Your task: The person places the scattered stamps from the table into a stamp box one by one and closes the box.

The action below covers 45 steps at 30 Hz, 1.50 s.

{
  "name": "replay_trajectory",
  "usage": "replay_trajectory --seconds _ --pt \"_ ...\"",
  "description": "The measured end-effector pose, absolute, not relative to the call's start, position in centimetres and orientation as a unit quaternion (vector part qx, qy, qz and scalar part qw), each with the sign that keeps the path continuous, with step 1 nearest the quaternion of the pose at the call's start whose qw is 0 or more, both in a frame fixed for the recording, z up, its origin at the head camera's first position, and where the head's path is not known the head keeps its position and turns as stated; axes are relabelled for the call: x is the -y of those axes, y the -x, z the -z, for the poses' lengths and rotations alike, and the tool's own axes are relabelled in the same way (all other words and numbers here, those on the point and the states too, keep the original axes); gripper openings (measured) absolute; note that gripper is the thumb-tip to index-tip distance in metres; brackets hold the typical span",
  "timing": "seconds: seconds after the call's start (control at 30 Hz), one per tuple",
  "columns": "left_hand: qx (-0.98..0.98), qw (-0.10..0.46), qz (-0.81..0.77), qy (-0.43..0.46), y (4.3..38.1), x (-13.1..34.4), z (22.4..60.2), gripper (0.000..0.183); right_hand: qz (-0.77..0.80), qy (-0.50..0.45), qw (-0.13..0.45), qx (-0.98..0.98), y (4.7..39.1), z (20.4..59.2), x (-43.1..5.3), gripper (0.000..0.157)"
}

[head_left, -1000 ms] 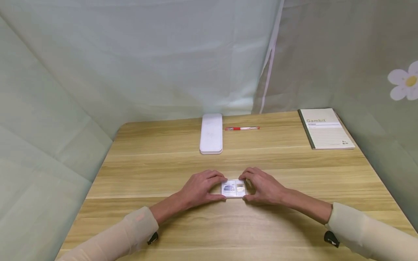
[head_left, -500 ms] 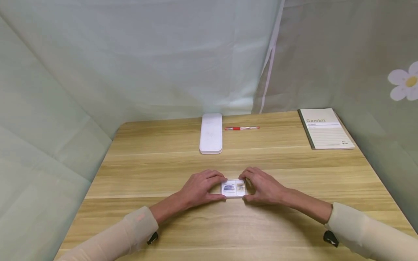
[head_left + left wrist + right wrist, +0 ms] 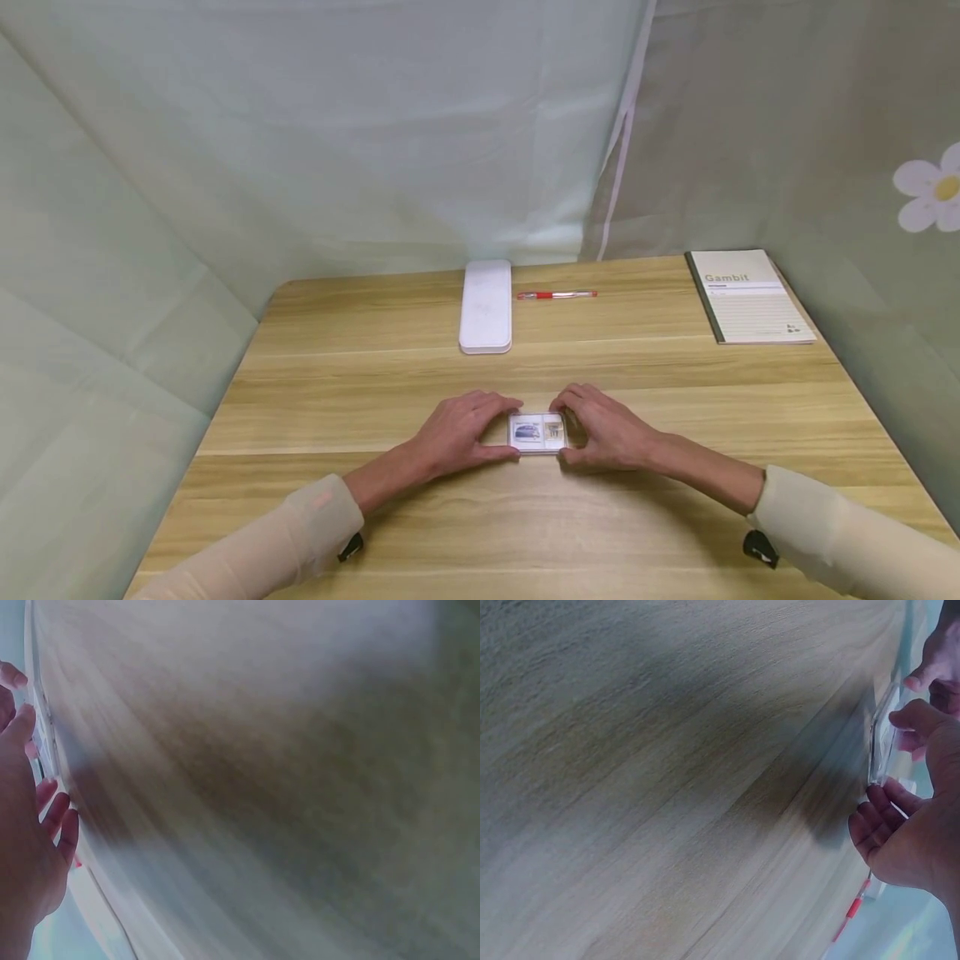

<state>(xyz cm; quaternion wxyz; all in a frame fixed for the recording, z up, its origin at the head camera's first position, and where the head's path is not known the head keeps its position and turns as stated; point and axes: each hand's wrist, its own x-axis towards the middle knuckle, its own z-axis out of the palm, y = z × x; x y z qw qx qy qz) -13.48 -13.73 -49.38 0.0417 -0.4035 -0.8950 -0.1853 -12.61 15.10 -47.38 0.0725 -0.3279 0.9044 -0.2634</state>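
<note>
A small flat clear plastic case (image 3: 528, 433) lies near the middle of the table, between the two hands. Under its cover show two small pictures, a bluish one on the left and a yellowish one on the right. My left hand (image 3: 465, 432) holds the left end, thumb at the near edge and a fingertip at the far edge. On the right end, my right hand (image 3: 609, 432) has the same kind of grip. The right wrist view shows the case (image 3: 885, 735) edge-on, between the right hand's thumb and fingers. In the left wrist view the left hand (image 3: 34, 825) mostly covers it.
Toward the back of the wood-grain table (image 3: 360, 358) lies a white oblong box (image 3: 486, 307). A red and clear pen (image 3: 557, 295) is to its right. A notebook marked Gambit (image 3: 750, 297) sits at the back right corner. Pale cloth (image 3: 375, 133) hangs around the table.
The left hand's fingertip at the case's far edge has shifted slightly upward in the head view. Glare on the right picture has faded. Otherwise both hands and the case stay in place.
</note>
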Motion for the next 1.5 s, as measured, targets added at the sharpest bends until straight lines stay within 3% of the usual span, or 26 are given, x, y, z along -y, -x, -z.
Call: replay_trajectory --seconds 0.27,1.5 --pt "0.896 0.037 0.196 0.397 13.31 13.75 49.34 0.073 0.271 0.325 0.079 -0.903 12.47 47.36 -15.10 0.056" --pt "0.884 0.063 0.200 0.418 13.58 13.73 49.92 0.062 0.270 0.341 0.067 -0.898 12.61 47.57 -15.21 0.051"
